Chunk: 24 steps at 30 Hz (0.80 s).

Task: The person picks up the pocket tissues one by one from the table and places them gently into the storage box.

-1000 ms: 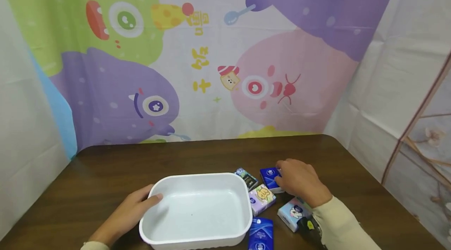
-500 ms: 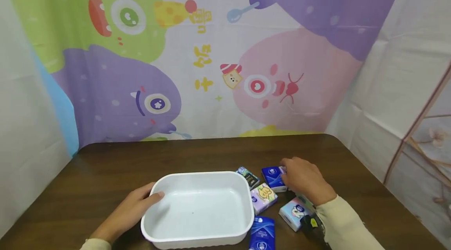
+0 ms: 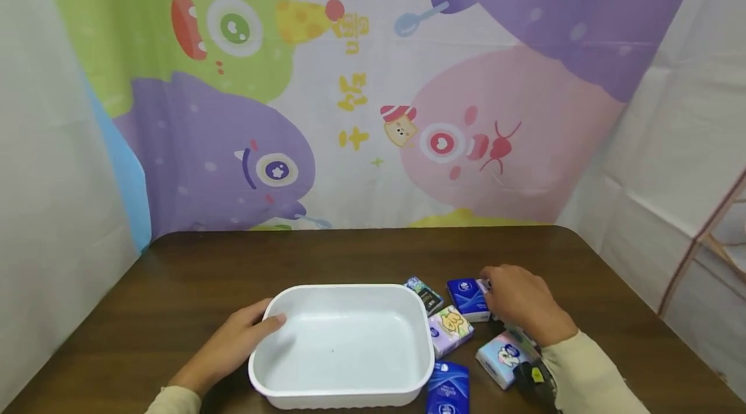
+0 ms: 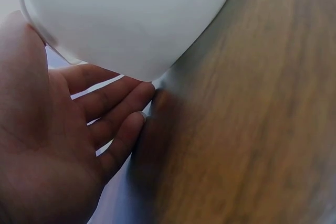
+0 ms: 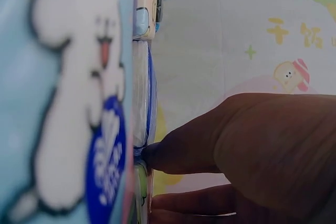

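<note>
My left hand (image 3: 236,343) holds the near-left side of a white plastic basin (image 3: 344,394), thumb over the rim. In the left wrist view, its fingers (image 4: 121,100) spread along the basin's outside, close to the wooden table. My right hand (image 3: 527,304) reaches down right of a blue tissue packet (image 3: 468,300). It pinches another tissue packet (image 3: 484,286), mostly hidden under the fingers, with a pale purple corner showing. In the right wrist view, the thumb (image 5: 184,148) lies at the seam between the blue packet (image 5: 142,93) and a green-patterned packet (image 5: 140,192).
Several tissue packets lie right of the basin: a dark floral one (image 3: 425,295), a purple one with a yellow figure (image 3: 451,330), a blue one (image 3: 447,388) in front, and a light-blue one (image 3: 502,359) under my right wrist. A cartoon cloth (image 3: 350,194) hangs behind the table (image 3: 233,258).
My right hand has shifted slightly right, off the blue packet, and the purple corner beside it now shows. The left hand stays on the basin. The whole head view has slid a little.
</note>
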Each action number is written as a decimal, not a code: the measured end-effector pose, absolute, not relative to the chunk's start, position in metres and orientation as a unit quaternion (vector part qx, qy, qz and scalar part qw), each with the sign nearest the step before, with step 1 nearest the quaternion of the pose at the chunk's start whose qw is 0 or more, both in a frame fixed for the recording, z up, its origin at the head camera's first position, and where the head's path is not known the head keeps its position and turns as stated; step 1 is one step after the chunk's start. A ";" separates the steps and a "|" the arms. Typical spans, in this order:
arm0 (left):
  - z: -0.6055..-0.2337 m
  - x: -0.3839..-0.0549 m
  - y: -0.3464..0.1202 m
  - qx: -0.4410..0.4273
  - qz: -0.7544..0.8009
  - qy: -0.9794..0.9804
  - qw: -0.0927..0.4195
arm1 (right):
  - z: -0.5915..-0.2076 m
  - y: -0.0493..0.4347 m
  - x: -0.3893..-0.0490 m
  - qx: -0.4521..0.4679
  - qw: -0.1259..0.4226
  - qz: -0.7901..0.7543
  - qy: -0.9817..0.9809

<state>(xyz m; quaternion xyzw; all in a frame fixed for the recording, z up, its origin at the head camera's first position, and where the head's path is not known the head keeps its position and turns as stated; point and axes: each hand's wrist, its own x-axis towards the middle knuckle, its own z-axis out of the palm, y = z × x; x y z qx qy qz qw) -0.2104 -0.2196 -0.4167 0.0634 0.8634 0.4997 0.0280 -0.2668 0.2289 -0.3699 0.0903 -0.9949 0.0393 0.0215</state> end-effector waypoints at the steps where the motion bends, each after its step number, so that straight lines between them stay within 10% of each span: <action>1: -0.418 -0.210 -0.219 0.062 0.501 0.863 0.029 | -0.369 0.229 -0.267 0.091 0.020 0.039 -0.995; 24: -0.417 -0.209 -0.218 0.062 0.507 0.859 0.025 | -0.369 0.231 -0.267 0.070 -0.021 0.034 -0.997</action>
